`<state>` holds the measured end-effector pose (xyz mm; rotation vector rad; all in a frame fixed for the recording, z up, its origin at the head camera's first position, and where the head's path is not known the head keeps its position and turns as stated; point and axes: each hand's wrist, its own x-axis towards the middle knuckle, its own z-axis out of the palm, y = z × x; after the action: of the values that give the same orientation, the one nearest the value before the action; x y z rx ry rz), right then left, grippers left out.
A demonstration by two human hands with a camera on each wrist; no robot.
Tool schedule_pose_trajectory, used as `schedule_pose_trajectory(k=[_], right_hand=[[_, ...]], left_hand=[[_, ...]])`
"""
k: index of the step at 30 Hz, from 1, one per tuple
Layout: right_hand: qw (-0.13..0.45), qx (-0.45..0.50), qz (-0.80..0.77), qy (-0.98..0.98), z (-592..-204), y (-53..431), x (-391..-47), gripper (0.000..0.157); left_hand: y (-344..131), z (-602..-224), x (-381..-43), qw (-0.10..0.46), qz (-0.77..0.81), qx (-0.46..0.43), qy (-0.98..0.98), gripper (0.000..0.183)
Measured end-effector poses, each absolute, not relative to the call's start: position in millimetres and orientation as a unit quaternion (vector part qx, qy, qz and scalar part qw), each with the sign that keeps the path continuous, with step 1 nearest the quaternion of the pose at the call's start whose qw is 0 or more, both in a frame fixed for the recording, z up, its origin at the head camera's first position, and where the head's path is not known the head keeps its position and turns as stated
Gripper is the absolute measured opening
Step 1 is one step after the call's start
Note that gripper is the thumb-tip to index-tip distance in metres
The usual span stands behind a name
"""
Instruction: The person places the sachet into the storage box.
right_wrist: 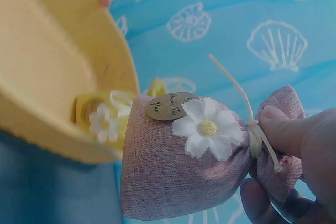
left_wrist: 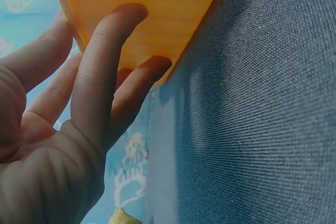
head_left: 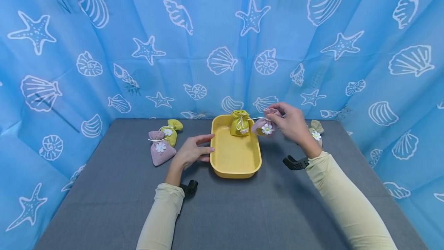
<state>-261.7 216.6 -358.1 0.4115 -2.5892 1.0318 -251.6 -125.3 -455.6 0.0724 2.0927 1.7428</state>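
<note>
My right hand [head_left: 289, 122] pinches a pink drawstring pouch [right_wrist: 178, 182] by its gathered neck, above the right rim of the yellow tray [head_left: 236, 157]. The pouch carries a white daisy [right_wrist: 208, 128] and a small oval tag [right_wrist: 169, 106]. A yellow-green pouch [head_left: 240, 123] is in the tray at its back end. Against the tray's left wall rest the fingers of my left hand [head_left: 192, 150], mostly straight; the left wrist view shows fingertips [left_wrist: 134, 11] touching the outside of the wall.
Left of the tray, a pink pouch [head_left: 161, 153] lies beside a yellow-green pouch [head_left: 174, 128]. Behind my right wrist, a beige pouch [head_left: 316, 130] is partly hidden. A blue curtain [head_left: 215, 30] with shell prints hangs behind the grey table [head_left: 243, 211].
</note>
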Motion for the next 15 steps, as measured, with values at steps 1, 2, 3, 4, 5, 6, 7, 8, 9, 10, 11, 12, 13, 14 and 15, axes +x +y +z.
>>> schedule_pose_trajectory(k=[1, 2, 3, 4, 5, 6, 7, 8, 9, 10, 11, 12, 13, 14, 15], right_hand=[[0.163, 0.146, 0.365, -0.905, -357, 213, -263, 0.023], [0.166, 0.149, 0.369, -0.902, -355, 210, -263, 0.023], [0.165, 0.152, 0.374, -0.900, -354, 206, -263, 0.022], [0.167, 0.158, 0.376, -0.898, -353, 204, -264, 0.023], [0.166, 0.164, 0.380, -0.895, -352, 200, -264, 0.023], [0.165, 0.169, 0.382, -0.893, -351, 197, -265, 0.024], [0.162, 0.172, 0.386, -0.892, -351, 195, -266, 0.024], [0.158, 0.175, 0.389, -0.890, -351, 192, -266, 0.024], [0.155, 0.179, 0.390, -0.890, -351, 190, -267, 0.024], [0.150, 0.182, 0.392, -0.889, -352, 187, -268, 0.024], [0.144, 0.184, 0.396, -0.888, -352, 185, -269, 0.024], [0.139, 0.187, 0.398, -0.888, -353, 182, -270, 0.023], [0.134, 0.189, 0.399, -0.887, -354, 180, -271, 0.023], [0.131, 0.193, 0.399, -0.887, -355, 178, -272, 0.022], [0.128, 0.197, 0.398, -0.887, -355, 175, -273, 0.021]], left_hand=[[-125, -455, -252, 0.208, 0.626, 0.024, 0.751, 0.063], [-125, -455, -252, 0.208, 0.626, 0.024, 0.751, 0.063], [-126, -456, -252, 0.209, 0.626, 0.024, 0.751, 0.063], [-126, -456, -252, 0.209, 0.626, 0.023, 0.751, 0.063], [-126, -456, -252, 0.209, 0.625, 0.022, 0.752, 0.062], [-126, -456, -252, 0.209, 0.624, 0.022, 0.752, 0.062], [-126, -456, -252, 0.209, 0.624, 0.022, 0.753, 0.062], [-125, -456, -252, 0.210, 0.625, 0.022, 0.752, 0.062], [-125, -457, -252, 0.211, 0.625, 0.023, 0.751, 0.062], [-125, -457, -252, 0.211, 0.626, 0.024, 0.751, 0.062], [-125, -457, -252, 0.211, 0.626, 0.024, 0.751, 0.062], [-125, -457, -252, 0.210, 0.627, 0.024, 0.750, 0.062], [-125, -457, -253, 0.210, 0.628, 0.023, 0.749, 0.062], [-125, -457, -253, 0.209, 0.628, 0.023, 0.749, 0.062], [-125, -456, -253, 0.208, 0.628, 0.022, 0.750, 0.062]])
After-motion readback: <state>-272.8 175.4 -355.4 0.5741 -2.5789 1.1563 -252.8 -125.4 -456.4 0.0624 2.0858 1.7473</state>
